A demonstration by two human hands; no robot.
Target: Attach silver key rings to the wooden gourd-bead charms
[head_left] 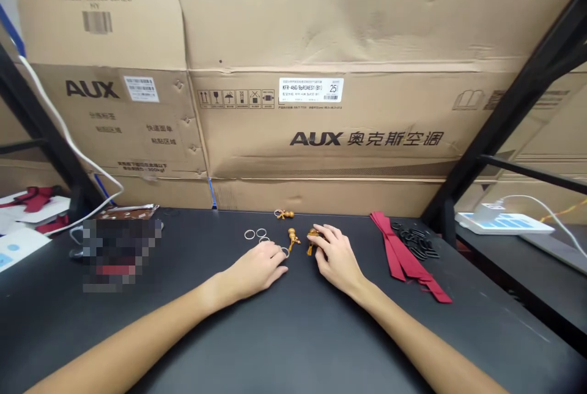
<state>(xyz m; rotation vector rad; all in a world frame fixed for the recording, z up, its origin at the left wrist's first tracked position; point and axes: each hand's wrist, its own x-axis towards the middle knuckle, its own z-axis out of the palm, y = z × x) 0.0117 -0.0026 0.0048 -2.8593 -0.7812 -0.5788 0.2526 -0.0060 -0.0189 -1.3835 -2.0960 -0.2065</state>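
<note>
My left hand [261,264] rests low over the table, fingers curled and pressed together. Its fingertips meet a metal key ring [285,252] that lies beside a small brown gourd charm [292,235]. Part of that ring is hidden by the fingers. Opposite it, my right hand [335,253] has its fingers closed over another gourd charm [313,233], whose tassel-like end sticks out below the fingertips. Farther back lies a third gourd charm [288,215] with a ring on it. Loose metal rings [249,234] sit just beyond my left hand.
Red fabric strips [403,259] and a pile of black buckles [417,241] lie to the right. A blurred-out bundle [114,253] is at the left. Cardboard boxes [321,155] stand behind the black table [293,333]. A power strip [504,223] sits at far right.
</note>
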